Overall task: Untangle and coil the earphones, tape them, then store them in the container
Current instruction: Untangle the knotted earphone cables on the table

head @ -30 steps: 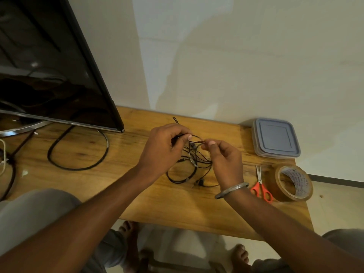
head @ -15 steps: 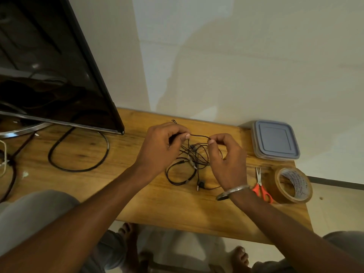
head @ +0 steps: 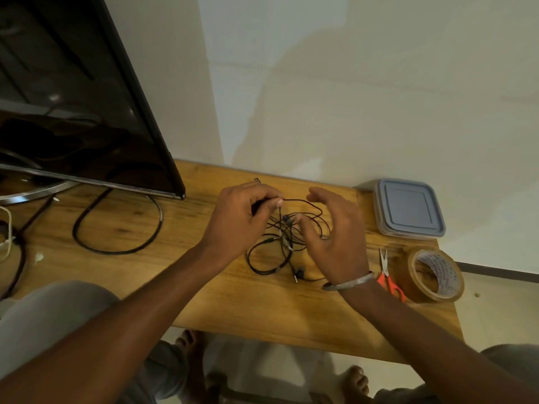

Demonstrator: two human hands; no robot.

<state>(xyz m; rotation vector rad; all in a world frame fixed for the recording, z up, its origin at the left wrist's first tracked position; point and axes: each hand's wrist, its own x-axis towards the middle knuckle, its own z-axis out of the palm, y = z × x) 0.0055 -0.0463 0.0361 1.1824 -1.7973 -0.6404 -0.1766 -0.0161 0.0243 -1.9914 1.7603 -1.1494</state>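
A tangle of thin black earphones [head: 284,243] lies on the wooden table [head: 233,304], partly lifted. My left hand [head: 237,220] pinches a strand of the cable between thumb and fingers at its upper left. My right hand [head: 335,237] hovers over the right side of the tangle with its fingers spread and relaxed; the cable loops pass under it. A roll of brown tape [head: 436,275] stands at the table's right end. The grey lidded container [head: 408,212] sits at the back right, lid on.
Orange-handled scissors [head: 388,275] lie between my right wrist and the tape. A dark TV screen [head: 73,112] on a metal stand fills the left, with a thick black cable [head: 116,228] looping on the table. The wall runs close behind.
My right hand has let go of the cable strand it was pinching and spread open. My left hand keeps its pinch, and the tangle has loosened slightly.
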